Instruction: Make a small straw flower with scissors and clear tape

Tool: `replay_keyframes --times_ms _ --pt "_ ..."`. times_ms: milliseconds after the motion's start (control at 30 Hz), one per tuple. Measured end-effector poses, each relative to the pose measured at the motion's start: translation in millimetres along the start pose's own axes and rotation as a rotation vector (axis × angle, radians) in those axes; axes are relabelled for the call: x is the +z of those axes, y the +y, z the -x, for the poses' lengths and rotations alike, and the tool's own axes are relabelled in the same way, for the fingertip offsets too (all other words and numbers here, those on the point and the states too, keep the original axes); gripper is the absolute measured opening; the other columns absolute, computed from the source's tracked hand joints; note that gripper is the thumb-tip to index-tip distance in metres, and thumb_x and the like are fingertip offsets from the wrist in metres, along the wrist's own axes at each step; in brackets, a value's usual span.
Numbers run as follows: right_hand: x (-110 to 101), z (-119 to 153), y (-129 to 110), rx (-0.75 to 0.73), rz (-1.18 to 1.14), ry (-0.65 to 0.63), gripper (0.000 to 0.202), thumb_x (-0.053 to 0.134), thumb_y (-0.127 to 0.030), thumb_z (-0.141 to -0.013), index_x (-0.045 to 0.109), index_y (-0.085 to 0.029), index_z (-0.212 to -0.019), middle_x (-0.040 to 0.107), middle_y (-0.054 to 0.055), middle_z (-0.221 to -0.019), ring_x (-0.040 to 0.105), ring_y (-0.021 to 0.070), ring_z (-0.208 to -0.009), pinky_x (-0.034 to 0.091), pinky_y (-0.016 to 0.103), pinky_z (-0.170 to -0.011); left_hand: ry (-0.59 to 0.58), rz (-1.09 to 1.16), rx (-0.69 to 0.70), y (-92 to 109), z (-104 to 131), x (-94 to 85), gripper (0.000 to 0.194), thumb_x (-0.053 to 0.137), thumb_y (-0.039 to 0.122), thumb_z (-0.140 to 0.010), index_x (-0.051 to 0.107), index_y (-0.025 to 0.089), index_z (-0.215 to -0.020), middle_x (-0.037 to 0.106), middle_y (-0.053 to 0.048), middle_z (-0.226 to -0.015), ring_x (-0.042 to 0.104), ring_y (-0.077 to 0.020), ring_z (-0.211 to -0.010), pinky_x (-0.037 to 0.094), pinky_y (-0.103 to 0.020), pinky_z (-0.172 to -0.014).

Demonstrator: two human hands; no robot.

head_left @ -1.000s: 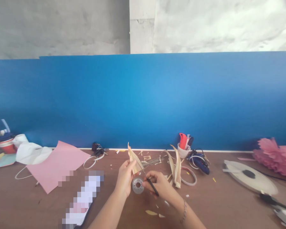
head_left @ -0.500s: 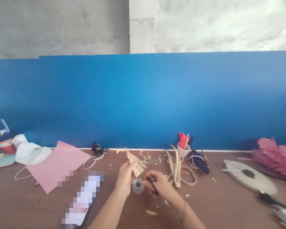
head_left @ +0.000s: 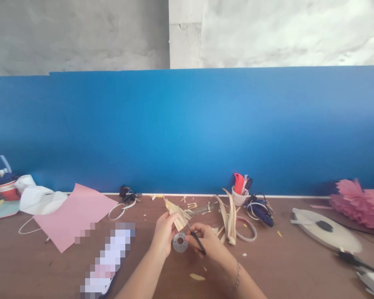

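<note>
My left hand (head_left: pixel 164 233) is closed on a pale, dry corn husk (head_left: pixel 181 219), pinched between thumb and fingers. Black-handled scissors (head_left: pixel 198 241) sit in my right hand (head_left: pixel 209 243), its fingers wrapped round the handles. Their blades point up and left at the lower right edge of the husk; whether they touch or cut it is too small to tell. Between my hands, a clear tape roll (head_left: pixel 180 242) lies on the brown table (head_left: pixel 156 282). More dry husk strips (head_left: pixel 230 220) stand just right of my right hand.
A white cup (head_left: pixel 239 197) with pens stands against the blue partition (head_left: pixel 187 133), beside a ring-shaped tape roll (head_left: pixel 252 232). Pink paper (head_left: pixel 73 216) and a blurred-out phone (head_left: pixel 109 261) lie left. At right are an oval pale object (head_left: pixel 330 234) and pink ruffled paper (head_left: pixel 358 203).
My right hand and the scissors have shifted very slightly left, the handles seeming closer together. My left hand keeps hold of the husk almost unmoved.
</note>
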State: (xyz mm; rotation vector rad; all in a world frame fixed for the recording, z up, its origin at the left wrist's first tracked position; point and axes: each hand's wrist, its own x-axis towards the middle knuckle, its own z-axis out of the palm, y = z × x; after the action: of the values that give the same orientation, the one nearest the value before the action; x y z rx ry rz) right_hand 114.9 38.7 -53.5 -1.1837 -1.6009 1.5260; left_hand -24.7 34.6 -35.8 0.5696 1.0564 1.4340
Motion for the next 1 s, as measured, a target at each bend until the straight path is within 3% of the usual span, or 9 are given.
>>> replay_keyframes --times_ms 467,700,1000 --pt "6 -4 10 0.006 -0.072 0.035 0.028 0.070 -0.038 -0.062 0.053 -0.017 -0.070 0.042 -0.012 -0.033 0.030 0.0042 -0.028 0.021 0.017 -0.031 0.015 0.006 0.009 -1 -1 -0.4 0.012 0.063 0.018 -0.061 0.060 0.013 -0.072 0.065 -0.003 -0.059 0.061 -0.0147 -0.053 0.049 -0.024 -0.053" --pt "7 -7 19 0.014 -0.091 0.050 0.031 0.070 -0.041 -0.062 0.054 -0.017 -0.072 0.050 -0.009 -0.039 0.036 0.0050 -0.029 0.022 0.017 -0.031 -0.014 -0.042 -0.023 -2 1 0.6 0.009 0.061 0.019 -0.060 0.059 0.014 -0.067 0.063 -0.003 -0.053 0.060 -0.0169 -0.048 0.045 -0.025 -0.046" --pt "8 -6 16 -0.007 -0.106 0.053 0.029 0.070 -0.039 -0.063 0.053 -0.017 -0.070 0.043 -0.011 -0.037 0.034 0.0045 -0.030 0.022 0.017 -0.031 -0.016 -0.034 -0.016 -7 -2 -0.8 0.010 0.062 0.020 -0.060 0.060 0.014 -0.069 0.064 -0.003 -0.054 0.060 -0.0165 -0.048 0.046 -0.026 -0.048"
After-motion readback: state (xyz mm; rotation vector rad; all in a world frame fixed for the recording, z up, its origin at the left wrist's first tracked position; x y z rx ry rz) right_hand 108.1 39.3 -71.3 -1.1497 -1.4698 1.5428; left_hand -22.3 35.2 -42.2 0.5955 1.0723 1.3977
